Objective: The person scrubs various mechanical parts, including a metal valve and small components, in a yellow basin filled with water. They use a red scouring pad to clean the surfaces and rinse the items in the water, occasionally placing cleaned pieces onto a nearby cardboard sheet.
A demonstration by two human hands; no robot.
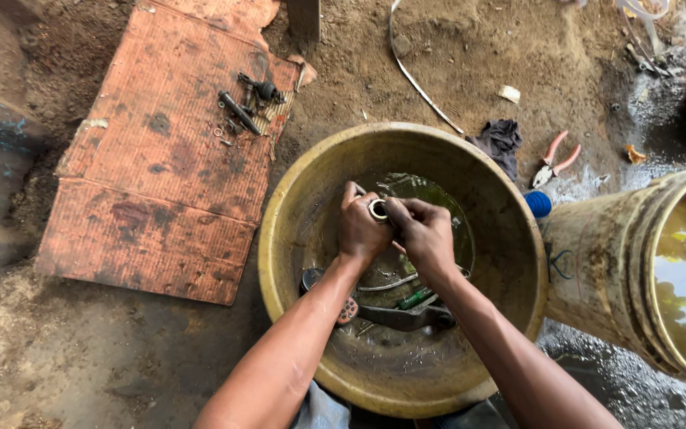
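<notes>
Both hands met over the yellow basin [295,199], left hand [361,229] and right hand [425,234] pinching a small metal ring [378,210] between fingertips. Dark parts, possibly tools, lay in its shallow liquid. Bare dirt ground [454,63] lay open beyond the rim; a bucket [605,262] crowded the right.

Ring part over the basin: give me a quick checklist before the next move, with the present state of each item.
1. Ring part gripped by both hands: ok, left hand and right hand close around it.
2. Part held above the yellow basin: ok.
3. Liquid in the basin: ok, greenish liquid pooled at the far side.
4. Other metal parts lying in the basin: ok, below the wrists.
5. Pliers available: ok, on the ground beyond the basin.
6. Ring clean: cannot tell, fingers cover it.
</notes>
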